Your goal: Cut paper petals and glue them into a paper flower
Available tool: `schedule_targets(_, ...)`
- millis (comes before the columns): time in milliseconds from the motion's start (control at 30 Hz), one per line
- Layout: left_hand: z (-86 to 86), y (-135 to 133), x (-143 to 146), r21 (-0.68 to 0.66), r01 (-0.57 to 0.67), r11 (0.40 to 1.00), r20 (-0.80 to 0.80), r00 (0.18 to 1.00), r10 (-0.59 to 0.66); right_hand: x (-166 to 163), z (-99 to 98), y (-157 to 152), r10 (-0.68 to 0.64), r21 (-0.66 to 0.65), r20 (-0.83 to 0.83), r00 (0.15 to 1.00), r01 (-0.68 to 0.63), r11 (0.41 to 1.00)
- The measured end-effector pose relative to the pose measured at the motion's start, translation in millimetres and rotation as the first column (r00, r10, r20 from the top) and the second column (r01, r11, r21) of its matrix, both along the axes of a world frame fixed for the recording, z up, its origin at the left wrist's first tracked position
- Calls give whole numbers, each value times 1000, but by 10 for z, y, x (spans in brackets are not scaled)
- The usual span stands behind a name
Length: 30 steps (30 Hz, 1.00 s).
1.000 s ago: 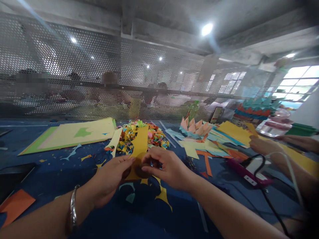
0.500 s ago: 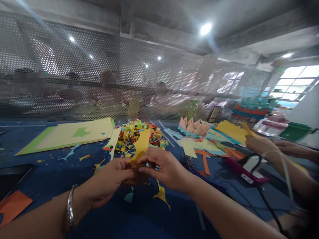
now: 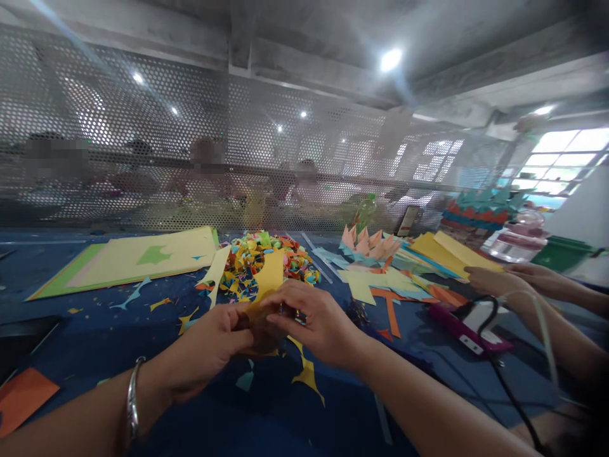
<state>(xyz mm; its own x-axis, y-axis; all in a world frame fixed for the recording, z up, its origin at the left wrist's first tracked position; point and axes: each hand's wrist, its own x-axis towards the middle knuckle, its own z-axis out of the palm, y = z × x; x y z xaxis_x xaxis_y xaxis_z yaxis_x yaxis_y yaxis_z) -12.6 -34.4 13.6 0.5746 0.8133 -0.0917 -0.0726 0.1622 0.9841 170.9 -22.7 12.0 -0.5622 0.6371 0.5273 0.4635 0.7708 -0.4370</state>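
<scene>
A yellow paper piece (image 3: 269, 279) with cut-out edges is held just above the blue table (image 3: 95, 330), in front of me at the centre. My left hand (image 3: 209, 352) pinches its lower left part, thumb on top; a silver bangle (image 3: 132, 397) is on that wrist. My right hand (image 3: 311, 320) grips the paper's lower right part with bent fingers. The two hands almost touch. Something small and dark shows between the right fingers; I cannot make it out.
A heap of coloured paper scraps (image 3: 266, 254) lies just behind the hands. Yellow and green sheets (image 3: 137, 257) lie at back left, folded paper flowers (image 3: 371, 244) and sheets at back right. A pink device with a black cable (image 3: 471, 330) and another person's hands (image 3: 504, 279) are at right. A perforated metal screen (image 3: 238, 146) closes the far side.
My hands have drawn closer together on the yellow paper, and its lower part has folded between them. The other person's hands at right have shifted slightly.
</scene>
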Motion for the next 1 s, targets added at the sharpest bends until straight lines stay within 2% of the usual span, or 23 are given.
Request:
schedule_targets(167,-40,33,-14,57,-27,998,66,998,23,11,4,3,-125,-66,-118,985,118,991)
schedule_targets(267,-55,52,-11,39,-112,993,89,990,109,19,-1,25,-179,-119,-135,974,164,979)
schedule_targets(367,-53,50,2,23,-178,984,90,980,175,22,-9,47,-182,-184,-116,977,159,970)
schedule_targets(567,-41,44,16,1,-178,984,149,973,176,17,-24,58,-153,-277,-82,985,124,953)
schedule_targets(767,12,35,-29,47,-241,970,10,971,240,21,-23,64,-176,-346,-138,975,119,930)
schedule_targets(1000,-51,50,-33,-157,-296,942,86,946,312,43,-57,103,-201,-323,-191,961,132,937)
